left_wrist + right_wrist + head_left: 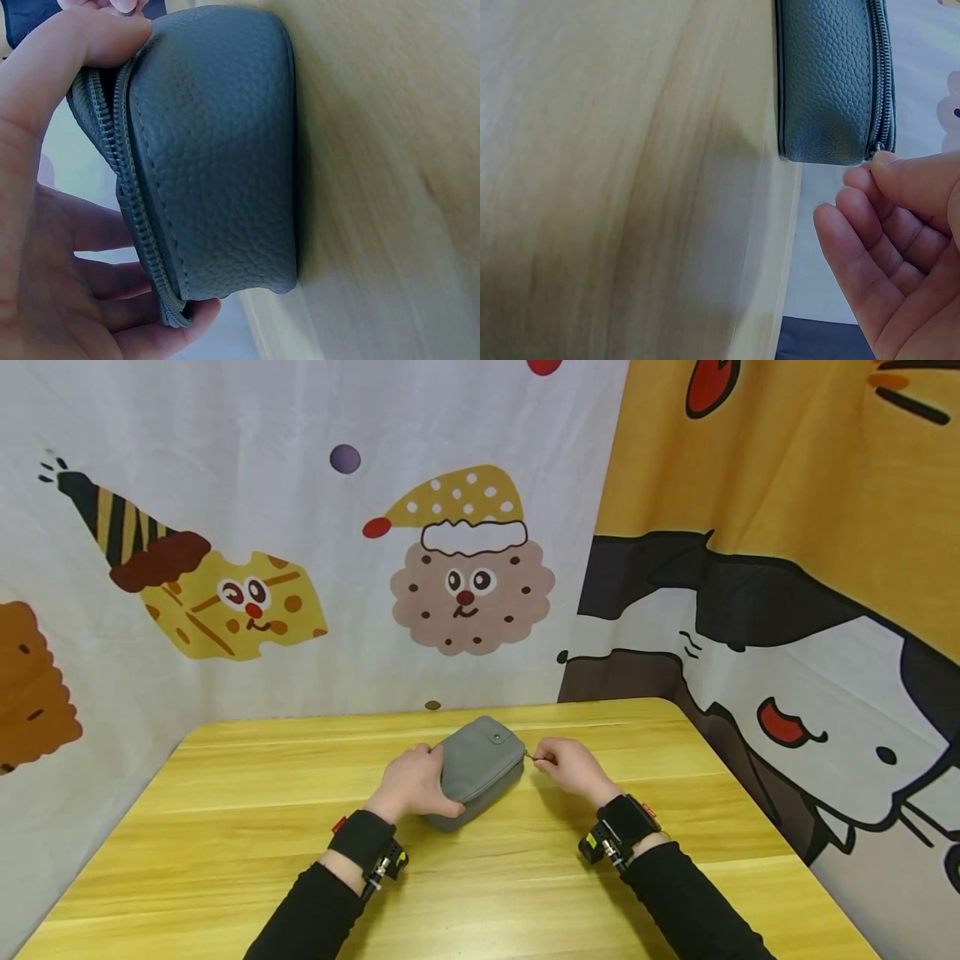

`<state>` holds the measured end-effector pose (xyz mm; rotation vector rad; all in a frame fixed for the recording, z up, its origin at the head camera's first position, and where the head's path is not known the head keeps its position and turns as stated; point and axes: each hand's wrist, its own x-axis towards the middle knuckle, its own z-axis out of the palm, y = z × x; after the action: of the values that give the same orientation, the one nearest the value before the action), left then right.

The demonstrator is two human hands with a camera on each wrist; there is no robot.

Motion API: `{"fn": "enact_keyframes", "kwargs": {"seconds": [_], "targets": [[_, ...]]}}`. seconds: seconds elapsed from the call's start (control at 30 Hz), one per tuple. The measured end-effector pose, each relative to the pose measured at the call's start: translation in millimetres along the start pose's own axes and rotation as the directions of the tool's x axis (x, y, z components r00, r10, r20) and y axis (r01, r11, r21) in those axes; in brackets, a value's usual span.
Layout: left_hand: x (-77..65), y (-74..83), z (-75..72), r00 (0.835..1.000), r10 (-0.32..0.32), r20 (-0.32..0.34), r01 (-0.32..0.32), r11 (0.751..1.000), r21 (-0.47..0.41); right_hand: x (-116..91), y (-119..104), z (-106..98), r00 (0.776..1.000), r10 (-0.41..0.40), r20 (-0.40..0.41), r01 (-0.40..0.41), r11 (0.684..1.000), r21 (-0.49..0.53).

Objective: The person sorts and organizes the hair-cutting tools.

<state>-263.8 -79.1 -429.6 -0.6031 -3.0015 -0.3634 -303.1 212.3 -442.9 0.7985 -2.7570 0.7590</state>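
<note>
A grey leather-textured zip pouch (477, 762) lies at a slant on the table in the head view, a small snap tab on its top. Its left end is in the grip of my left hand (411, 783), thumb on the near edge and fingers over the far side. In the left wrist view the zipper (129, 161) runs along the upper edge, its teeth parted near the thumb. My right hand (573, 767) pinches the zipper pull (877, 149) at the pouch's right corner between thumb and index finger. The other fingers of that hand are loosely bent.
The wooden table (225, 843) carries the pouch near its far edge. Behind it hangs a white curtain (285, 427) with cartoon prints, and a yellow patterned one (660, 468) hangs at the right. Both wrists wear black bands (362, 841) with small cameras.
</note>
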Motion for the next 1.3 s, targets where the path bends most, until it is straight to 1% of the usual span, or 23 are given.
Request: {"fn": "enact_keyframes", "kwargs": {"seconds": [0.37, 0.63, 0.87, 1.03, 1.3], "targets": [[1.5, 0.7, -0.2, 1.000, 0.003, -0.006, -0.003, 1.000, -0.002, 0.7, 2.4, 0.6, 1.000, -0.011, 0.010, 0.011, 1.000, 0.003], [3.1, 1.3, -1.1, 1.000, 0.003, -0.010, -0.003, 1.000, -0.007, 0.1, -0.2, -1.2, 0.999, 0.003, 0.037, -0.003, 1.000, 0.008], [5.0, 0.4, -0.6, 1.000, -0.003, 0.001, 0.003, 1.000, -0.003, 1.2, 0.4, -2.1, 0.999, 0.006, 0.048, -0.006, 1.000, 0.010], [6.8, -0.1, -1.1, 1.000, -0.005, -0.007, 0.005, 1.000, -0.002, 2.7, 0.1, -3.3, 0.999, 0.001, 0.045, -0.002, 1.000, 0.010], [8.1, 0.0, -0.5, 1.000, -0.011, 0.000, 0.011, 1.000, -0.002, 3.1, -1.1, -2.2, 0.999, 0.005, 0.047, -0.004, 1.000, -0.014]]}}
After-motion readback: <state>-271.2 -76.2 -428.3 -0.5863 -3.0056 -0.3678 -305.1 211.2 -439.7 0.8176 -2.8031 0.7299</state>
